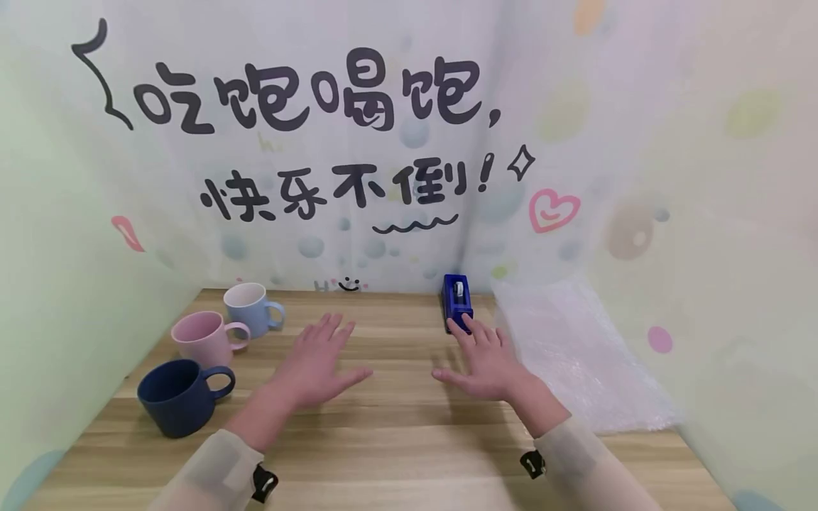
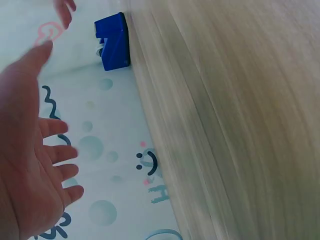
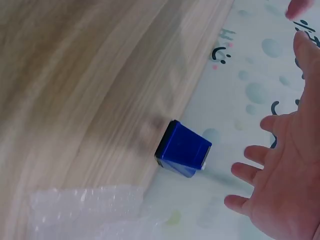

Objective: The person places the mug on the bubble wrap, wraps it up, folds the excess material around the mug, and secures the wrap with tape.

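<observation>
Blue plastic, by its look, the tape dispenser [image 1: 454, 305] stands at the far side of the table [image 1: 396, 454], right of centre and close to the wall [image 1: 287, 35]; a sheet of bubble wrap [image 1: 575, 355] lies to its right. Both hands are released: the left hand [image 1: 316, 365] and the right hand [image 1: 482, 362] are raised over the wood, fingers extended and spread, grasping nothing. The right fingertips overlap the dispenser in the head view, yet the right wrist view shows a gap — so reaching on blindly could bump it into the wall. A rightward sweep of that arm could snag and crumple the thin sheet.

The left side looks riskier. The navy mug [image 1: 175, 404] is near, the pink mug [image 1: 206, 348] between, the pale blue mug [image 1: 249, 316] far, all upright with handles turned right. A careless leftward swing of the left forearm [image 1: 262, 415] could catch the navy handle and knock that mug against its neighbour — chipping a rim.
</observation>
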Demonstrator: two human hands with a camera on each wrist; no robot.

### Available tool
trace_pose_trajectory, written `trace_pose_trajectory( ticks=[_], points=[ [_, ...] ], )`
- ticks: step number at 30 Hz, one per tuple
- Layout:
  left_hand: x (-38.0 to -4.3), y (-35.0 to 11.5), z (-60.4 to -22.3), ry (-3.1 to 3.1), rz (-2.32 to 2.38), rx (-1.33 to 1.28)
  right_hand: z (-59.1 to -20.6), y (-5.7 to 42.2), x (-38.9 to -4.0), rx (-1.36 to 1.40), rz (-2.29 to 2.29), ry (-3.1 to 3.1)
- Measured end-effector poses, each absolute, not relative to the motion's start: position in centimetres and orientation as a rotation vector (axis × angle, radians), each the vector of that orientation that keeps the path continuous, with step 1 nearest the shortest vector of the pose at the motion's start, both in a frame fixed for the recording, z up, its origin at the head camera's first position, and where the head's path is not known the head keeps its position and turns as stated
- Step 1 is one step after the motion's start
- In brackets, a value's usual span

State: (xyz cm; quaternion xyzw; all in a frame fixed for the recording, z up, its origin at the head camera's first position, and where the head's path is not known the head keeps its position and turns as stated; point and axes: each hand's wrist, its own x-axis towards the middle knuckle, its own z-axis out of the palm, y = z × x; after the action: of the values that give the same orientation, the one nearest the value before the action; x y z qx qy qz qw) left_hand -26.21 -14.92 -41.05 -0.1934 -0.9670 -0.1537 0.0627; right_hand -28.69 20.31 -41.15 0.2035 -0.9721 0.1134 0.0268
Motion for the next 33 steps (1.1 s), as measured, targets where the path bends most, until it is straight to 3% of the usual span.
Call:
trace_pose_trajectory(
  ticks=[7,16,24,33],
  points=[
    [-26.3,-16.4,-41.1,-2.898,-0.524,-0.599,-39.2,25.0,-29.9,0.381,0.323,-3.007],
    [-26.1,-17.3,-41.5,-2.935,-0.543,-0.576,-39.2,34.2,-30.4,-0.195,0.252,-3.214],
    [-26.1,-17.5,-42.3,-2.911,-0.58,-0.596,-42.3,37.1,-30.1,-0.055,0.401,-3.189],
    [-26.0,-17.9,-42.5,-2.897,-0.608,-0.598,-43.2,36.9,-30.5,-0.044,0.289,-3.128]
  ],
)
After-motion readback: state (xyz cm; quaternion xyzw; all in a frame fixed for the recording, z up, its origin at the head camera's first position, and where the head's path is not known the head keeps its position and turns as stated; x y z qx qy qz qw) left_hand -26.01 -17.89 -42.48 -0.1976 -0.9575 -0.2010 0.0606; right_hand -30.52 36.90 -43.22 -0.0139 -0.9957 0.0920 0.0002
